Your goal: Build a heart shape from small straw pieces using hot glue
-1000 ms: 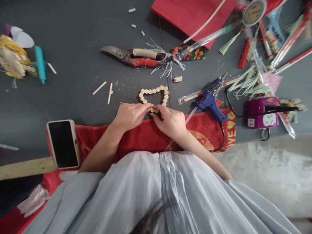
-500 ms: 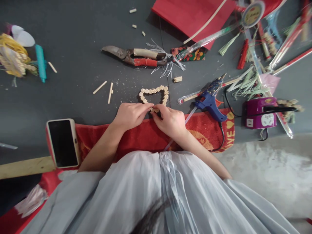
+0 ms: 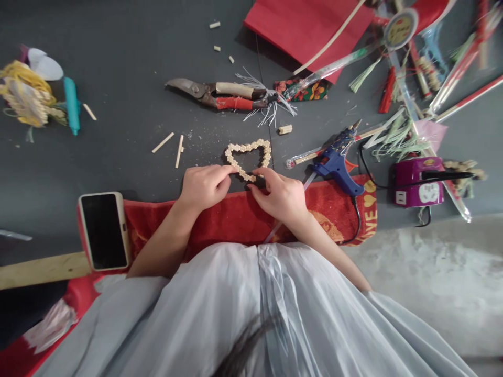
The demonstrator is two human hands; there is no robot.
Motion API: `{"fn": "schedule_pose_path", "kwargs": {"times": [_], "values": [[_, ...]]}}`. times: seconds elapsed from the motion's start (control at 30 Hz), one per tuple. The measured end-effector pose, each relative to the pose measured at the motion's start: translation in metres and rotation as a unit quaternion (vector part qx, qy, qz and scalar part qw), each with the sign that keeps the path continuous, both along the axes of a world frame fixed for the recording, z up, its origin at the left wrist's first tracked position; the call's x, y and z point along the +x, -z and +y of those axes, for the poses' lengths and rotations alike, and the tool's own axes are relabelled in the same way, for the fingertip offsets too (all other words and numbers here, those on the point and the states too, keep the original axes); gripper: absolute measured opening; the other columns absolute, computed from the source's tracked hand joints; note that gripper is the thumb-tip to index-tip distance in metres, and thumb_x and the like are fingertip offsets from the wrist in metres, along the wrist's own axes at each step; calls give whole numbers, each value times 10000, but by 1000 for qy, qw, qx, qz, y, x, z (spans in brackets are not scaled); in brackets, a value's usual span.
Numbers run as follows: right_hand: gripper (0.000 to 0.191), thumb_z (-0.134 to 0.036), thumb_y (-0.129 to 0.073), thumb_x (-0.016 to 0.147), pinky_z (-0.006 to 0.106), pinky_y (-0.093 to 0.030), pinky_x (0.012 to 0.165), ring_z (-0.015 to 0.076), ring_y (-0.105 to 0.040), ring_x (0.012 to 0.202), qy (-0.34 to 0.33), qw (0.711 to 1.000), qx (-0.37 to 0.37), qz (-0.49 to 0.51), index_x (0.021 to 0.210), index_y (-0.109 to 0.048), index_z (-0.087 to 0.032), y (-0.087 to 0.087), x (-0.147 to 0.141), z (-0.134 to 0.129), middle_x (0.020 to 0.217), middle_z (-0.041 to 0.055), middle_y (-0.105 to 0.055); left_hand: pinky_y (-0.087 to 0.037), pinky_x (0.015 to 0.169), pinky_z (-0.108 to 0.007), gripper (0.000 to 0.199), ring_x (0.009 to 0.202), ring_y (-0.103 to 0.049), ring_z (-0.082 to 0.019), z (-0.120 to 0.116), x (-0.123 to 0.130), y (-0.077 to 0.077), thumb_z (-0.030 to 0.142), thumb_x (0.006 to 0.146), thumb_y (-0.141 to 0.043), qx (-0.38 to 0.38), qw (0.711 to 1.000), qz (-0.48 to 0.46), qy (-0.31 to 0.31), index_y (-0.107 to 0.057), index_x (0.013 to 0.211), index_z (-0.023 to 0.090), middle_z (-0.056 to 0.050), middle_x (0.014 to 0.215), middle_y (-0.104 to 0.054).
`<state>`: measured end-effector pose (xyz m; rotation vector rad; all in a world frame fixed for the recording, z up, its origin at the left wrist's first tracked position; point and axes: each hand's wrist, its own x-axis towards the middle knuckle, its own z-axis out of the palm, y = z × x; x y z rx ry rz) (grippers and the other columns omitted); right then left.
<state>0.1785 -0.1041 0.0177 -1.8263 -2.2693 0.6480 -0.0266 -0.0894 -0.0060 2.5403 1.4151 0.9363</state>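
Observation:
A heart-shaped outline made of small pale stick pieces (image 3: pixel 232 147) lies on the dark grey table, its point toward me. My left hand (image 3: pixel 206 186) is closed, with its index fingertip against the heart's lower left side. At the lower right side, my right hand (image 3: pixel 281 193) has thumb and index finger bent around the edge near the point; the contact is partly hidden. A blue glue gun (image 3: pixel 336 167) rests to the right of my right hand, on a red towel (image 3: pixel 220 214). Pruning shears (image 3: pixel 231 97) with white and red handles lie beyond the heart.
Loose pale sticks (image 3: pixel 178 152) lie left of the heart, and a short bundle (image 3: pixel 285 129) to its right. A phone (image 3: pixel 104 230) is at the near left. Farther right are a purple power socket block (image 3: pixel 417 180), tassels and wrapped sticks. A red paper sheet (image 3: pixel 298 31) lies at the back.
My left hand has moved left, away from the heart's point, to its left side. My right hand has shifted slightly right, and more of the heart's point shows.

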Motion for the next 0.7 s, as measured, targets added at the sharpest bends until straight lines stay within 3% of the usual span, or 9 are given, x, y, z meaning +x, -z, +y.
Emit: {"fn": "schedule_pose_path", "kwargs": {"times": [0.3, 0.7], "values": [[313, -353, -573, 877, 246, -353, 569, 164, -661, 648, 2, 1000, 10, 6, 1109, -725, -208, 2, 3, 0, 731, 25, -734, -451, 550, -234, 302, 556, -665, -103, -2, 1, -1, 129, 887, -499, 16, 997, 65, 41, -768, 998, 209, 29, 667, -733], [296, -312, -520, 889, 244, -369, 536, 149, -635, 586, -14, 995, 75, 57, 1034, -748, -191, 7, 8, -2, 709, 25, -722, -394, 495, -256, 308, 453, -529, -97, -2, 8, -10, 132, 936, -477, 67, 989, 72, 113, -772, 990, 202, 51, 543, -600]]}}
